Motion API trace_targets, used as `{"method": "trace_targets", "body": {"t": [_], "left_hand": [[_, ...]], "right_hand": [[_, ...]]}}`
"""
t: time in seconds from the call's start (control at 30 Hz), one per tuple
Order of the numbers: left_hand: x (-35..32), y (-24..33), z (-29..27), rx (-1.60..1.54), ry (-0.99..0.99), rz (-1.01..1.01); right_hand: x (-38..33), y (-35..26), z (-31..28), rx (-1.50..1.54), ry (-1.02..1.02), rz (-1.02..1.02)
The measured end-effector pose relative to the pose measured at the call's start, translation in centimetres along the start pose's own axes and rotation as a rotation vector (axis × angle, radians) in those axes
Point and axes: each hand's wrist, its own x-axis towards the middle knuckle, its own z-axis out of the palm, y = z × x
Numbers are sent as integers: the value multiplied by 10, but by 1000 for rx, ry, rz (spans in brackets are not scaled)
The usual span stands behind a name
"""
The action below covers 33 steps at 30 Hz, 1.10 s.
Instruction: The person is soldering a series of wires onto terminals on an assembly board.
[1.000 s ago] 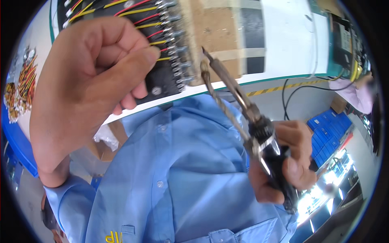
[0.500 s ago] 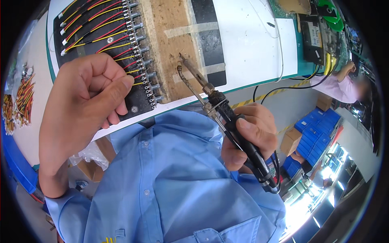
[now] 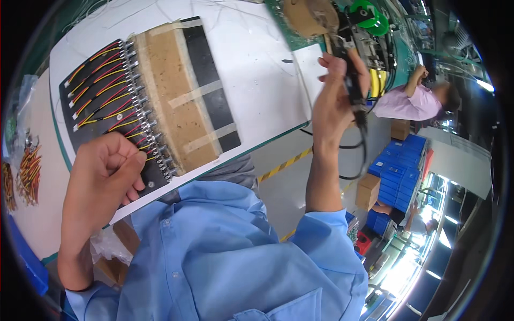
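in the head view, the left hand [image 3: 104, 168] is curled nearly closed, its thumb drawn in toward the bent index finger; whether a wire is pinched between them can't be made out. it is over the near left part of a black board [image 3: 204, 69], beside the lower end of a row of metal parts [image 3: 140, 101]. beyond its fingers, red and yellow wires [image 3: 108, 100] run from that row toward the board's left edge, most ending in white plugs [image 3: 75, 128]. to the right of the row, a tan strip [image 3: 166, 80] lies along the board, with pieces of pale tape [image 3: 196, 93] across it.

the right hand [image 3: 340, 88] is well apart from the board, up and to the right, fingers wrapped around the black handle of an iron [image 3: 353, 83]. the iron's far end is blurred, and a black cable [image 3: 366, 152] loops down below the hand.

just right of that hand is a yellow part [image 3: 378, 83]; above it, a green spool [image 3: 375, 20]. farther right is a co-worker in a pink shirt [image 3: 408, 104]. left of the left hand lie bundles of wire [image 3: 29, 174], and under its wrist shows a clear bag [image 3: 111, 246].
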Motion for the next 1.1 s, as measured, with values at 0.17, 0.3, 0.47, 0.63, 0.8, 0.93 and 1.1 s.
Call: {"method": "trace_targets", "body": {"t": [0.17,0.3,0.47,0.63,0.8,0.93,1.1], "left_hand": [[-1,-7,-3,-83,-25,61],[2,-12,-5,-48,-14,79],[2,-12,-2,-50,-24,69],[5,-10,1,8,2,-6],[4,-11,-1,-8,-19,69],[-2,-13,-5,-12,-14,91],[2,-13,-2,-25,-13,59]], "right_hand": [[-42,-30,-2,160,37,-206],[-93,-61,2,425,-253,-390],[-106,-74,3,386,-481,-426],[-107,-72,8,410,-511,-404],[-109,-72,9,421,-529,-370],[-113,-79,10,420,-552,-347],[-110,-75,6,426,-571,-315]]}}
